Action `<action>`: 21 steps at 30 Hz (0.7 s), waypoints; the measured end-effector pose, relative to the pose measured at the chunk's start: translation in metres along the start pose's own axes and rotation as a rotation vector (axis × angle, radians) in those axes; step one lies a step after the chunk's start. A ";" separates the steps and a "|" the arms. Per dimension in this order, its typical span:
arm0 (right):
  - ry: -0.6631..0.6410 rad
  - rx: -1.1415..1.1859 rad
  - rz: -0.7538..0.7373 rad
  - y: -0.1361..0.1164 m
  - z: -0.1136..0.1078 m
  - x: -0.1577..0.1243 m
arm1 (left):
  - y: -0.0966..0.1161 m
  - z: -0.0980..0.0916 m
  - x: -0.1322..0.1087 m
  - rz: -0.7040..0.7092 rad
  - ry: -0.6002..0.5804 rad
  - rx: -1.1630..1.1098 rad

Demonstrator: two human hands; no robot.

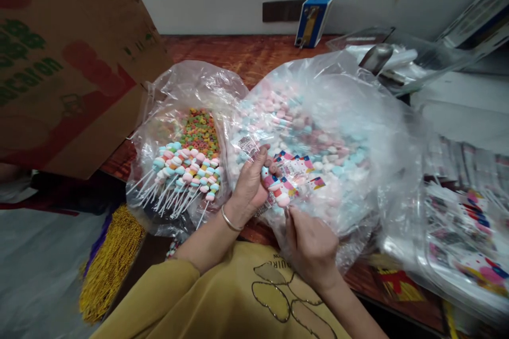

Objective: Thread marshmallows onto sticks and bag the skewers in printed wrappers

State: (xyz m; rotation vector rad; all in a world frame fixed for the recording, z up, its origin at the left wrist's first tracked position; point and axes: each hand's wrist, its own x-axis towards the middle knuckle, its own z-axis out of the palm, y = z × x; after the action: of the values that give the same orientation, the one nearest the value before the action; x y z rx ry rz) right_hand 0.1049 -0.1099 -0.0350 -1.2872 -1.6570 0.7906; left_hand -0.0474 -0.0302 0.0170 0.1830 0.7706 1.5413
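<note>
My left hand (251,181) is closed around a small clear printed bag (289,186), its thumb pointing up. At the bag's near end is a marshmallow skewer (274,186) with pink, white and blue pieces; how far it sits inside the bag I cannot tell. My right hand (313,243), thumb and finger pinched, grips the skewer's stick just below the lowest pink marshmallow. More printed bags (304,163) lie beyond my hands on a big clear plastic bag (350,95) of loose pastel marshmallows. To the left rests a pile of marshmallow skewers (186,169), white sticks toward me.
Colourful ring-shaped candies (201,132) fill another plastic bag behind the skewers. A large cardboard box (79,63) stands at left. At right is a clear tub (457,275) with printed packets. A metal scoop (376,58) and a blue device (314,21) are at the back.
</note>
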 end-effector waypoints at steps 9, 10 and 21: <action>-0.235 0.742 0.551 -0.019 0.006 0.003 | -0.010 -0.004 -0.004 -0.145 -0.133 0.037; -0.192 0.623 0.456 -0.017 0.005 0.002 | -0.008 -0.004 -0.002 -0.116 -0.132 0.050; 0.023 -0.308 -0.305 0.009 0.003 -0.003 | -0.003 0.015 -0.003 -0.055 0.046 0.090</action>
State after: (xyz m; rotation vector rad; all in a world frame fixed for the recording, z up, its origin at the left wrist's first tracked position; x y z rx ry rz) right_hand 0.1059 -0.1100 -0.0448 -1.1994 -1.9512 0.3455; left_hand -0.0359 -0.0284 0.0275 0.1916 0.8758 1.4644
